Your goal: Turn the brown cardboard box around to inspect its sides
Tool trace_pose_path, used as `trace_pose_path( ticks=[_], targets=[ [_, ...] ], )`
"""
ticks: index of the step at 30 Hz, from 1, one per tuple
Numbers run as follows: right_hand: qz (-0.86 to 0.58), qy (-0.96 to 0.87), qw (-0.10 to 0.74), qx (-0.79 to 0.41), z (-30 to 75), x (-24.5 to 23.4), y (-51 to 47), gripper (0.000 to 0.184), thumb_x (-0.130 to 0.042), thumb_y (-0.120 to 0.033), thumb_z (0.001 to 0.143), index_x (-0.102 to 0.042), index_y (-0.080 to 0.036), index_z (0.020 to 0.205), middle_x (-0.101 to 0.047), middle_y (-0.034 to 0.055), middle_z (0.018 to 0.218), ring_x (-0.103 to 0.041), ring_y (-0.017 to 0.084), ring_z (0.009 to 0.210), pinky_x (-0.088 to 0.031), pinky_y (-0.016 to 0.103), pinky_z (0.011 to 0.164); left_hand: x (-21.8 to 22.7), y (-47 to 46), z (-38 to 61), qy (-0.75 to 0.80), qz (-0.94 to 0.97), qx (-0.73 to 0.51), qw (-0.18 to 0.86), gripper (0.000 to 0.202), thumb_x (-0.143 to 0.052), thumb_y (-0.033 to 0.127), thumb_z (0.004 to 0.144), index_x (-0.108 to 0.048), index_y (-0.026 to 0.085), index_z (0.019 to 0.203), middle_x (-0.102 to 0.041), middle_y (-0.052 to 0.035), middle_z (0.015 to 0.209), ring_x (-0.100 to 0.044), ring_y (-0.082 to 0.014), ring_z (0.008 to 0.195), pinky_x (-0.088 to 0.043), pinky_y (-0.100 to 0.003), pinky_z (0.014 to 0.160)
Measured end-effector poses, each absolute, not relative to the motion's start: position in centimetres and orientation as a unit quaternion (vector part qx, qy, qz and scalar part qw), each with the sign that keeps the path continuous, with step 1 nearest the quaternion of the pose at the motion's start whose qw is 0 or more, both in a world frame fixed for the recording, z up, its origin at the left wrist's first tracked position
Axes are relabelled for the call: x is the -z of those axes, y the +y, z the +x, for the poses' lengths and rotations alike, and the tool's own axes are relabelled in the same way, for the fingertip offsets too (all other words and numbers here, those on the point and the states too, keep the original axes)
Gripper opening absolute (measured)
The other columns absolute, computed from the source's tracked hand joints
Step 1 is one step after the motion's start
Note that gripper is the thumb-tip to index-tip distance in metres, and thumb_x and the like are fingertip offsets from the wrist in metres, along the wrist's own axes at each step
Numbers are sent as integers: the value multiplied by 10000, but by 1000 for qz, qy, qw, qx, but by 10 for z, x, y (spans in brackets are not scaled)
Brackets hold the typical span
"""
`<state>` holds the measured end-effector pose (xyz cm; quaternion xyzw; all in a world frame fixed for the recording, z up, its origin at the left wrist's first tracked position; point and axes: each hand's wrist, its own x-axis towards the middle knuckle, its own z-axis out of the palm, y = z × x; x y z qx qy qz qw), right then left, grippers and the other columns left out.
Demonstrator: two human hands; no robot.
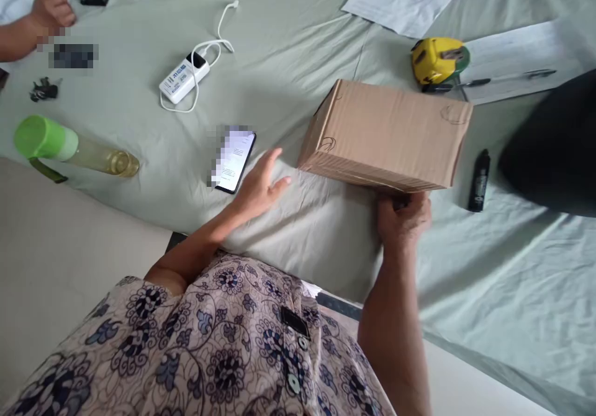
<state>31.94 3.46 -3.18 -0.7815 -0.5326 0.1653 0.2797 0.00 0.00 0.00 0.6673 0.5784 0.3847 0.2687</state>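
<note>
A brown cardboard box, with small loops drawn near its corners, sits tilted in front of me. Against its near lower edge is my right hand, closed on the box, its fingertips hidden beneath; a dark spot between thumb and fingers is unclear. My left hand is open and holds nothing, its fingers pointing at the box with a gap between. Just left of that hand lies a lit smartphone, partly blurred out.
Beyond the box are a yellow tape measure, papers and a pen. A black marker lies right, beside a dark object. Leftward are a white power bank, a green-capped bottle, keys and another person's hand.
</note>
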Motion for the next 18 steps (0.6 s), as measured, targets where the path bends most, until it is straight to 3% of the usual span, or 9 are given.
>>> trace_pose_path(
  ticks=[2,4,8,13,18],
  targets=[
    [-778,-536,282,-167,317,33,31,281,-581,-334,577,-409,-287,795,-521,16,753,-507,267,804,-494,480,867,21,16,24,564,685,-375,269,700,-650,530,950,-412,234,1538,-519,-187,1616,-498,-314,1523,-455,-487,1237],
    [-776,-535,288,-170,313,34,24,268,-581,-362,593,-436,-283,803,-550,26,769,-522,270,808,-498,482,857,38,30,41,559,686,-379,269,782,-690,562,919,-372,227,1551,-524,-207,1603,-520,-324,1505,-491,-486,1211],
    [-771,-533,304,-167,306,36,6,262,-560,-429,641,-460,-274,826,-569,43,805,-536,272,810,-507,501,864,52,34,55,575,668,-399,253,729,-687,551,933,-396,205,1506,-592,-220,1517,-595,-325,1430,-550,-487,1146],
    [-750,-543,334,-178,300,35,-14,253,-567,-454,693,-504,-258,841,-534,25,820,-548,251,820,-513,464,850,40,13,43,576,652,-442,217,640,-654,609,949,-446,263,1445,-612,-190,1491,-575,-321,1451,-536,-519,1176],
    [-681,-499,466,-265,283,19,-27,282,-571,-495,806,-506,-250,931,-512,-6,836,-555,189,772,-530,378,788,7,-6,37,551,640,-477,244,755,-643,678,933,-365,294,1520,-563,-175,1556,-641,-305,1374,-614,-464,1065]
  ],
)
